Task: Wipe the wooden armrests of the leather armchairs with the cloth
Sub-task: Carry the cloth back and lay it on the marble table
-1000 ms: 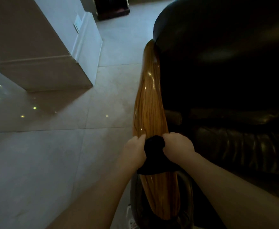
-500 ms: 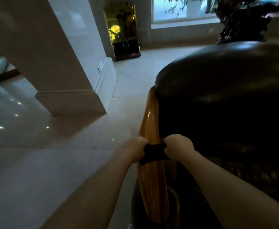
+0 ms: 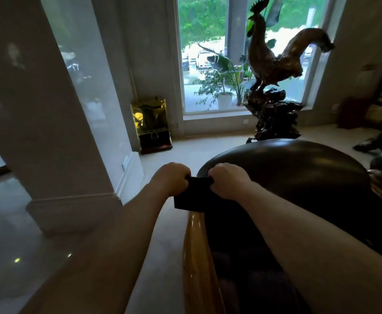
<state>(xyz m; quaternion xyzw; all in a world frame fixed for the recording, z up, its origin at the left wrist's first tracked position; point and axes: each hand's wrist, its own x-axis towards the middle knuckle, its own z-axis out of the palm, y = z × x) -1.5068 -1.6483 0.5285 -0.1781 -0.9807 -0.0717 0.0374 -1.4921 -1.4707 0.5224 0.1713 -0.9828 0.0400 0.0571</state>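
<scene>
Cloth (image 3: 193,196) across wooden armrest (image 3: 196,257), left hand (image 3: 170,179), right hand (image 3: 227,181) gripping ends

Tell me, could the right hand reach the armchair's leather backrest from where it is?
Probably yes. The right hand grips the dark cloth right beside the backrest, with nothing between them; it would have to release the cloth first.

Armrest (image 3: 194,257) far end hidden under cloth (image 3: 193,193), near end cut off below
</scene>
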